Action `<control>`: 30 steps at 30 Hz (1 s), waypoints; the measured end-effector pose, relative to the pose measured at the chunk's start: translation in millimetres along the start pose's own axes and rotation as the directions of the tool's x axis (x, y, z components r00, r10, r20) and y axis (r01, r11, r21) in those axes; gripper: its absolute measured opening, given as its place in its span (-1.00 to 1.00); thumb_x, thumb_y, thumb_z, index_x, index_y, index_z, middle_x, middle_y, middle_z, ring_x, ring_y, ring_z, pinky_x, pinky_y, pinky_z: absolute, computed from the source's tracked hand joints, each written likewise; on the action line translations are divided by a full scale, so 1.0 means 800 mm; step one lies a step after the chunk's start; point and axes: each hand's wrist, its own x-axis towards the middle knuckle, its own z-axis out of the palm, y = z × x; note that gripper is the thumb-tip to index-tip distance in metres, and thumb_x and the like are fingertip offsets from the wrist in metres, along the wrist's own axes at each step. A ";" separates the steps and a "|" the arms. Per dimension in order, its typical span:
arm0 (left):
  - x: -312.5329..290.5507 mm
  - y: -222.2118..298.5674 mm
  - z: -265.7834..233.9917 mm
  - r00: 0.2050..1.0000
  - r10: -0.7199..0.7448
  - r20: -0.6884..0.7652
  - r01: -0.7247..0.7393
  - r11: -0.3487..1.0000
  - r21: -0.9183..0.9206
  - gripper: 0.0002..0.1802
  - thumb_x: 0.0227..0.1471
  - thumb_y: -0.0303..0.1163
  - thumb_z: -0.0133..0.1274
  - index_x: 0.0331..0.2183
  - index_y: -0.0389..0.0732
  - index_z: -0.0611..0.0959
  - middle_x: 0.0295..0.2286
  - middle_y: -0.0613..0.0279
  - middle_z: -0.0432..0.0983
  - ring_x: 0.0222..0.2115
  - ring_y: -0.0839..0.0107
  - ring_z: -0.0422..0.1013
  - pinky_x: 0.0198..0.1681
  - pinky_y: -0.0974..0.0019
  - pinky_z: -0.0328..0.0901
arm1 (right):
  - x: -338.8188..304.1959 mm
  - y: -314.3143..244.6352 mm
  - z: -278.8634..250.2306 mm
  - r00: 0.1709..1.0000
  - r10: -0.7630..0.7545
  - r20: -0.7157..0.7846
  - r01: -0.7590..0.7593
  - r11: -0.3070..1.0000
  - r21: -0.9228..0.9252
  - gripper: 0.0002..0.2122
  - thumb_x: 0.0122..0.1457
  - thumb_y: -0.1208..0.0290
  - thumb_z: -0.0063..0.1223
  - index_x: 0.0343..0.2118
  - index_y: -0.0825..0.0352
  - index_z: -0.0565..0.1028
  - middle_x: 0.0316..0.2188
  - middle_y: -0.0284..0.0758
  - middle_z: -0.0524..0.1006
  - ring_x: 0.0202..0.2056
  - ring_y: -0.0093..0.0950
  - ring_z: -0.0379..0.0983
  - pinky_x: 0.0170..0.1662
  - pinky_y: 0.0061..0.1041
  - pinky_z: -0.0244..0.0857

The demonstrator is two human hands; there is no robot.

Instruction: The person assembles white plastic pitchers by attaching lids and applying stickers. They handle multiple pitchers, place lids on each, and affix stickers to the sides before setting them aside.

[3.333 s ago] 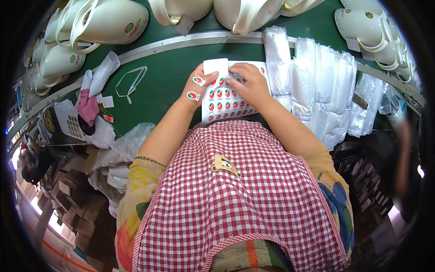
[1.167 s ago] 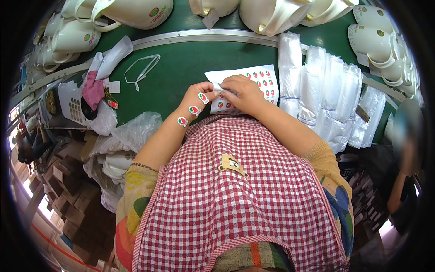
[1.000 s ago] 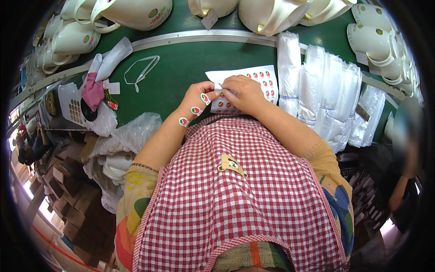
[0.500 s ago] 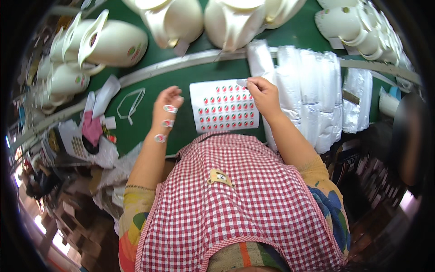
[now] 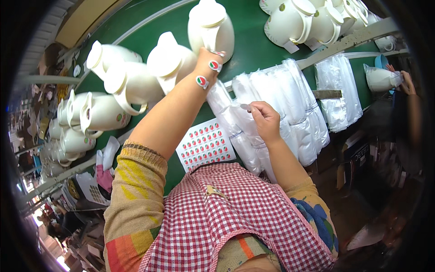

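**Three round stickers on one arm, one label in the other hand, white pitchers all about**

From where I stand, three red-and-green stickers (image 5: 202,82) sit in a line along the person's left wrist and hand. The left hand (image 5: 210,55) is at the handle of one white pitcher (image 5: 225,34), on the far side of the green table (image 5: 256,43); its fingers are mostly hidden, so I can't tell how tightly they close. The right hand (image 5: 267,119) pinches one small grey oval label (image 5: 245,107) between thumb and finger, above the bags.

One sticker sheet (image 5: 209,144) lies on the near part of the table, against the checked apron (image 5: 195,226), with several rows of stickers too small for me to count surely. Three more white pitchers (image 5: 170,62) stand just left of the handled one. Beyond them on the left is another crowd, overlapping too much to number; at the far right are at least four.

Overlapping bundles of clear plastic bags (image 5: 292,102) fill the space right of the sheet, and one more bundle (image 5: 336,88) lies farther right. The left forearm crosses over the table, hiding part of the metal rail (image 5: 349,38). At the right edge, a co-worker's hand (image 5: 406,82) touches one bagged pitcher (image 5: 379,78).
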 end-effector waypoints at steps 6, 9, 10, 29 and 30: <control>0.049 0.067 0.008 0.911 0.184 0.370 -0.204 0.979 0.014 -0.69 0.11 -0.30 0.02 -0.14 -0.27 0.51 -0.31 0.13 0.58 -0.29 0.27 0.52 -0.19 0.29 0.39 | 0.043 0.008 -0.048 0.996 -0.060 -0.074 0.058 0.998 -0.020 -0.93 0.12 0.63 0.01 -0.37 0.44 0.54 -0.40 -0.35 0.52 -0.40 -0.62 0.38 -0.33 -0.62 0.28; 0.034 0.118 0.013 0.909 0.189 0.371 -0.082 0.955 -0.285 -0.70 0.17 -0.36 -0.03 -0.13 -0.35 0.46 -0.28 0.01 0.57 -0.22 0.16 0.52 -0.10 0.15 0.42 | 0.082 -0.015 -0.069 0.980 -0.103 -0.168 0.107 0.994 0.019 -0.90 0.14 0.63 -0.02 -0.32 0.44 0.52 -0.34 -0.32 0.53 -0.33 -0.61 0.41 -0.25 -0.62 0.31; 0.027 0.125 0.020 0.916 0.170 0.363 -0.063 0.956 -0.288 -0.71 0.17 -0.35 -0.03 -0.13 -0.34 0.46 -0.28 0.01 0.56 -0.24 0.17 0.54 -0.13 0.19 0.44 | 0.092 -0.023 -0.076 0.975 -0.095 -0.203 0.104 0.994 0.032 -0.90 0.14 0.63 -0.03 -0.31 0.45 0.51 -0.32 -0.31 0.54 -0.32 -0.61 0.41 -0.22 -0.62 0.31; 0.099 0.106 0.057 0.922 0.045 0.385 0.094 0.937 -0.336 -0.69 0.19 -0.33 -0.05 -0.10 -0.34 0.47 -0.24 -0.03 0.57 -0.23 0.16 0.55 -0.26 0.29 0.51 | 0.152 -0.007 -0.007 0.920 -0.053 0.389 0.053 0.999 0.009 -0.89 0.13 0.46 0.04 -0.33 0.37 0.43 0.02 -0.15 0.43 0.00 -0.33 0.39 0.10 -0.40 0.18; 0.097 0.105 0.056 0.924 0.040 0.379 0.092 0.942 -0.324 -0.69 0.19 -0.33 -0.05 -0.10 -0.34 0.47 -0.24 -0.03 0.57 -0.23 0.16 0.55 -0.26 0.29 0.51 | 0.145 -0.022 0.001 0.854 -0.061 0.517 0.017 0.996 0.089 -0.89 0.11 0.47 0.05 -0.33 0.37 0.45 -0.06 -0.16 0.48 -0.05 -0.35 0.42 0.08 -0.40 0.20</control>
